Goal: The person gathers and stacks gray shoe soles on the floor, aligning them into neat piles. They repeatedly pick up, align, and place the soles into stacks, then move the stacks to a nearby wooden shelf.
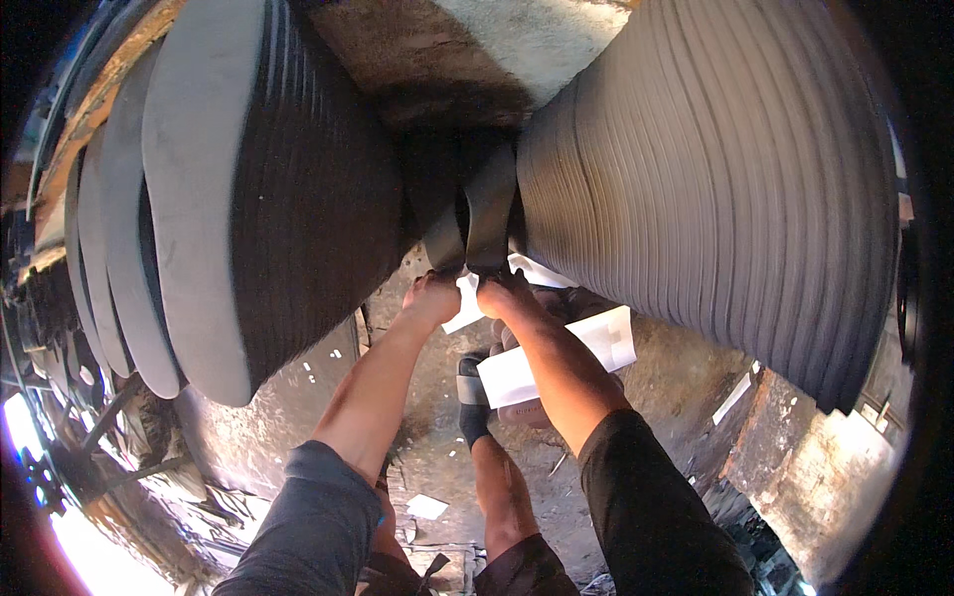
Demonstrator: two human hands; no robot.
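Note:
My left hand (432,298) is closed round the near end of a dark grey flat sole (444,248), which reaches away from me between two tall stacks. Close beside it, my right hand (504,294) grips another dark flat sole (487,223), its curved length running back into shadow. The far ends of both pieces are hidden in the dark. At left stands a stack of grey shoe soles (318,199) pressed face to face, with several soles leaning apart at its outer end. A longer ribbed-looking stack of grey soles (706,189) fills the right side.
White paper sheets (601,343) lie below my hands, over a dark bundle. Another paper scrap (427,507) is on the stained floor (288,447) near my legs. A worn, pale block (815,477) stands at the lower right. Cluttered dark scraps (129,437) occupy the left edge.

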